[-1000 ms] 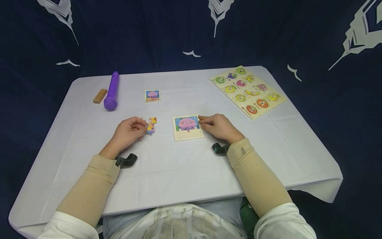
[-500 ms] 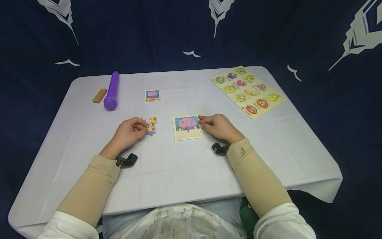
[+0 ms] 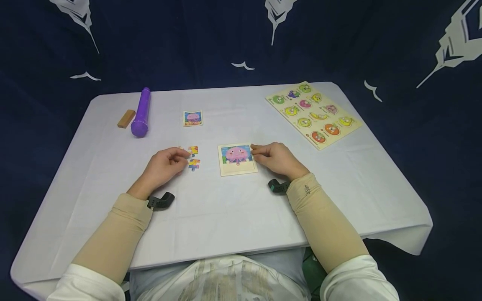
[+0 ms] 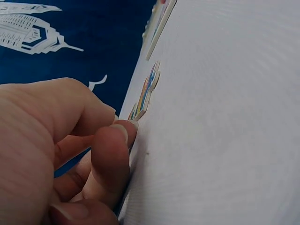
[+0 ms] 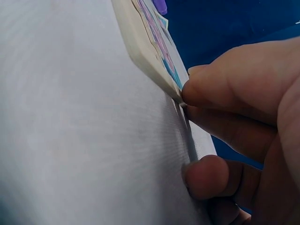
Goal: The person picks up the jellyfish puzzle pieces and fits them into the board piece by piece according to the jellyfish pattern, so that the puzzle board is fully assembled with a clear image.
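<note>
My left hand (image 3: 163, 167) has its fingertips at the left edge of a colourful jigsaw puzzle piece (image 3: 194, 164); in the left wrist view, the puzzle piece (image 4: 149, 91) lies low on the cloth beside the thumb and finger that pinch its end. Another yellow-and-red piece (image 3: 193, 150) lies just behind, and more bits are partly hidden by the hand. A square puzzle tray (image 3: 238, 169) with a pink octopus picture across its upper part lies in the middle. My right hand (image 3: 276, 159) holds the tray's right edge; the right wrist view shows fingers (image 5: 201, 91) at its corner.
A small octopus picture card (image 3: 193, 118) lies behind the pieces. At the back left are a purple microphone-shaped object (image 3: 141, 113) and a brown wooden block (image 3: 126, 119). A fruit puzzle board (image 3: 313, 115) lies at the back right on the white-covered table (image 3: 211, 217).
My left hand has shifted slightly right, and the nearer puzzle piece has slid right with it, apart from the piece behind. My right hand and the tray stay in place.
</note>
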A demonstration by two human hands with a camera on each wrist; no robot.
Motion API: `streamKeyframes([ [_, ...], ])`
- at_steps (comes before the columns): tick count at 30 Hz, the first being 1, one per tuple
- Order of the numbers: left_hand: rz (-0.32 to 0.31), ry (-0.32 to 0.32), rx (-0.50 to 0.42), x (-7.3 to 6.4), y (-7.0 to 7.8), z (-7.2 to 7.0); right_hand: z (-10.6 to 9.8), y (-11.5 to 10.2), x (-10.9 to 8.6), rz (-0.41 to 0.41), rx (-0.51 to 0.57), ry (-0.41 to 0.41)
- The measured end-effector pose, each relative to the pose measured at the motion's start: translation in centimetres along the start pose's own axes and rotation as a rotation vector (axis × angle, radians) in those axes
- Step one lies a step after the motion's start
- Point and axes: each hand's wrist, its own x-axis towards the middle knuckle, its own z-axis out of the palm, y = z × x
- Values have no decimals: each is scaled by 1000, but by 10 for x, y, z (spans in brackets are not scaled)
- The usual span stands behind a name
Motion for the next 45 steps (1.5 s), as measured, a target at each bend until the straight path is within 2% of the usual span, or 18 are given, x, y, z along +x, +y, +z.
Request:
streamKeyframes([
  [4,-6,-3,13,0,1,1,-1,-1,0,2,-1,-3],
  [11,6,-64,65,0,3,3,-1,-3,0,7,-5,-10],
  [20,60,-44,173,2,6,9,-1,-1,1,6,0,-3],
  [33,127,-66,146,1,5,5,0,1,1,5,7,9],
  [40,112,-81,103,0,6,5,-1,-1,1,5,11,-1],
  [45,112,-98,142,0,5,6,0,-1,1,4,4,-1],
])
